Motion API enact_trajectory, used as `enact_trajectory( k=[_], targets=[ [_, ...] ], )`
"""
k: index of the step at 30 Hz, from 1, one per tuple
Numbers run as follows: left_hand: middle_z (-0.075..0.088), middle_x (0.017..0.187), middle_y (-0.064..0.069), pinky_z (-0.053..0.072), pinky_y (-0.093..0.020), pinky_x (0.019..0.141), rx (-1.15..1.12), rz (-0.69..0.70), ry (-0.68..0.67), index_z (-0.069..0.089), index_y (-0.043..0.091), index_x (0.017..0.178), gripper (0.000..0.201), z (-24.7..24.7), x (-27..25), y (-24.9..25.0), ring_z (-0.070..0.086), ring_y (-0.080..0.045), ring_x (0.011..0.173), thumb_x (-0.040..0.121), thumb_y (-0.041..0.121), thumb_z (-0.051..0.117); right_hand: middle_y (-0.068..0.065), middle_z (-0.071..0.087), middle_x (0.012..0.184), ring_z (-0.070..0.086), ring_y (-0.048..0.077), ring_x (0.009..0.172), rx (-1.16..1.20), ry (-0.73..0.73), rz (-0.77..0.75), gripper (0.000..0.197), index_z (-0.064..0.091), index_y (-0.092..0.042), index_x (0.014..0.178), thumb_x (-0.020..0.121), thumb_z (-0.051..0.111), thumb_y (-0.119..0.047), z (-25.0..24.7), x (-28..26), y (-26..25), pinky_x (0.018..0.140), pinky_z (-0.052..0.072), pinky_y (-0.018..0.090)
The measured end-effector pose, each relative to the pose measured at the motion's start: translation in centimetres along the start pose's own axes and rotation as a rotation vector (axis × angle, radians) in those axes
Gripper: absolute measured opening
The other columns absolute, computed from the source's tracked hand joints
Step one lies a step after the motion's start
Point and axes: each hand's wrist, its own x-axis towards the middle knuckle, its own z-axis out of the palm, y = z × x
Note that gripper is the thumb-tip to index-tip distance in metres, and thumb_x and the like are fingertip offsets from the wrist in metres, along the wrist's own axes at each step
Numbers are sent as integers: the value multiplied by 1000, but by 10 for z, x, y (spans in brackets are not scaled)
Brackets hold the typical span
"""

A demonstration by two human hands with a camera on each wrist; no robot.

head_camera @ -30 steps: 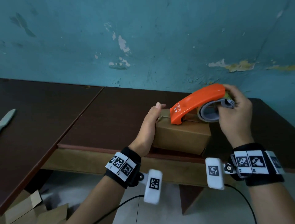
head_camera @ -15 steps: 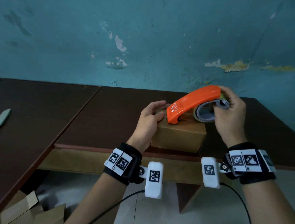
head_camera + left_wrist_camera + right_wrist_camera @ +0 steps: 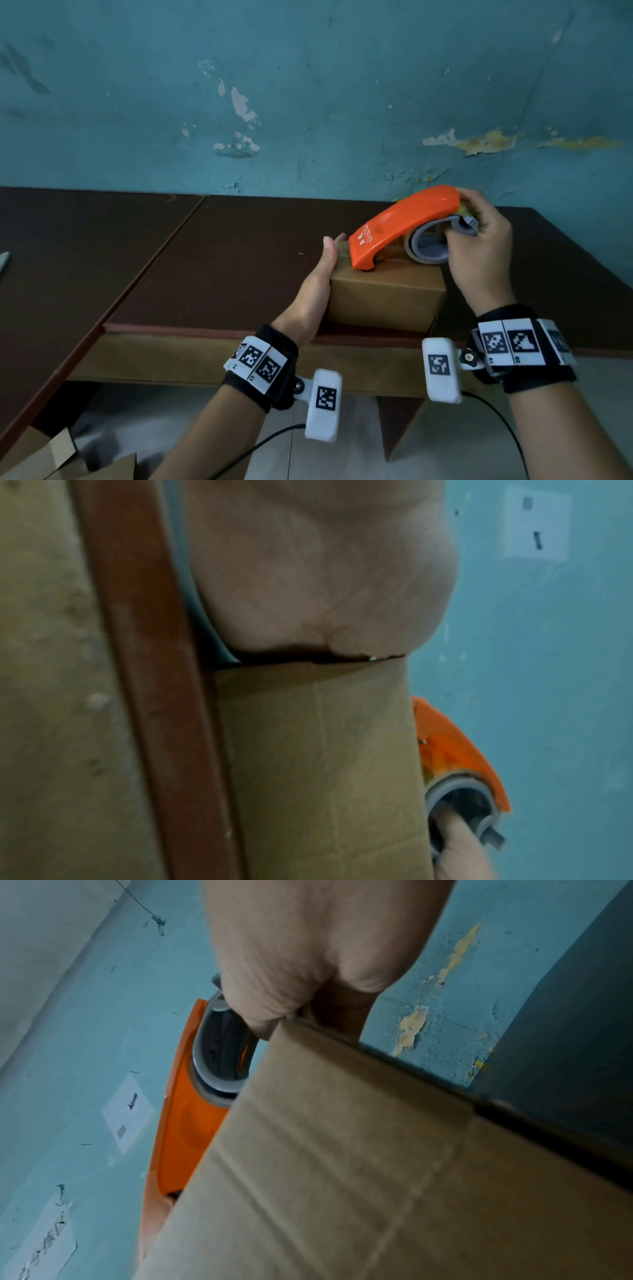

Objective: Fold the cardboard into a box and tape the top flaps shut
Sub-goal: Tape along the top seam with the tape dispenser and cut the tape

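Observation:
A small brown cardboard box (image 3: 387, 298) stands folded near the front edge of the dark table (image 3: 239, 260). The orange tape dispenser (image 3: 400, 226) rests nose-down on the box's top near its left end. My right hand (image 3: 479, 246) grips the dispenser at its grey roll core (image 3: 431, 246). Against the box's left side lies my left hand (image 3: 318, 284), flat, thumb up by the top corner. The left wrist view shows the palm (image 3: 318, 569) against the box (image 3: 322, 764), with the dispenser (image 3: 455, 753) beyond. In the right wrist view the box (image 3: 359, 1164) hides most of the dispenser (image 3: 185, 1123).
A second dark table (image 3: 61, 260) adjoins on the left, with a pale object (image 3: 4, 262) at its far left edge. Cardboard pieces (image 3: 58, 459) lie on the floor at lower left. The teal wall (image 3: 308, 102) stands right behind the tables.
The dispenser's nose has come down onto the box top near the left end. My left hand, briefly curled over the top corner, now lies flat along the box's left side again.

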Motion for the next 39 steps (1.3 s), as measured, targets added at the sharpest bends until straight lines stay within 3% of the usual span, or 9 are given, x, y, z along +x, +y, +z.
enact_trajectory(
  k=[5,7,11,18,21,24,28,33,39],
  targets=[
    [52,158,-3,33,-48,125,30,-41,20,35,32,162,98,-2,8,-11,49,-20,146,83,90,27,-16,64,103,61,-18,96,38,50,27,42,65,-13,115,86,55,17,1,-4,5,83,45,4],
    [31,170,-2,16,-49,131,124,-52,38,33,35,163,105,0,8,-6,21,-22,160,79,97,25,-13,65,102,62,-17,94,71,73,70,41,66,-7,116,86,54,18,2,-5,9,82,46,5],
    [-5,176,-7,-10,-44,129,576,10,139,27,20,164,67,-6,5,-6,-26,-20,158,110,56,12,-11,65,99,62,-15,91,106,99,91,42,66,-7,113,85,51,20,3,-6,13,81,46,7],
    [24,165,-31,-1,-53,128,1258,68,146,31,2,158,62,-38,20,-35,-4,-46,159,103,32,33,-2,67,102,63,-9,94,116,114,73,36,67,1,116,87,52,16,3,-6,17,83,48,11],
    [42,158,-22,10,-52,130,1127,214,181,43,4,151,53,-38,21,-29,14,-42,158,99,12,54,-3,67,98,64,-7,90,134,115,80,36,66,1,114,86,50,18,4,-7,17,81,48,11],
    [64,136,-8,43,-38,114,759,433,378,60,6,135,34,-28,10,-7,54,-16,134,101,2,54,-1,67,98,64,-4,90,149,115,88,37,67,0,113,85,49,18,5,-8,16,80,49,12],
    [67,111,8,46,-18,84,416,539,191,62,15,133,41,-4,-8,27,61,-1,100,103,42,52,-4,67,96,64,-6,87,168,123,81,41,66,-11,108,85,48,19,7,-8,12,79,49,12],
    [64,128,8,53,-39,101,800,473,45,49,30,143,99,5,1,19,60,-10,118,62,79,79,-9,67,98,64,-8,91,118,108,63,38,66,-7,111,86,52,18,7,-7,12,81,48,11],
    [58,133,15,48,-38,105,976,518,34,47,30,150,107,-2,5,23,52,-9,122,59,74,84,-11,67,107,64,-5,104,-18,14,-11,37,66,-9,120,90,55,11,-8,0,10,91,50,15]
  ],
)
